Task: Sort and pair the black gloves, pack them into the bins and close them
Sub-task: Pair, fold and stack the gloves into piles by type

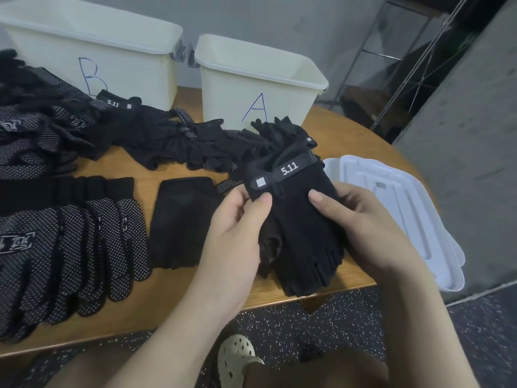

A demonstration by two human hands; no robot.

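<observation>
Black fingerless gloves (302, 219) sit pinched between your left hand (235, 233) and right hand (363, 228), in front of bin A (260, 82) on the table (173, 292).

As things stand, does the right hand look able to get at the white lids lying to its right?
Probably yes, once freed. The white lids lie uncovered on the table just beside the right hand, nothing between them. But that hand and the left hand both grip the fingerless gloves.

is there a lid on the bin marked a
No, the bin marked A stands open at the top, and the white lids lie on the table beside it.
</observation>
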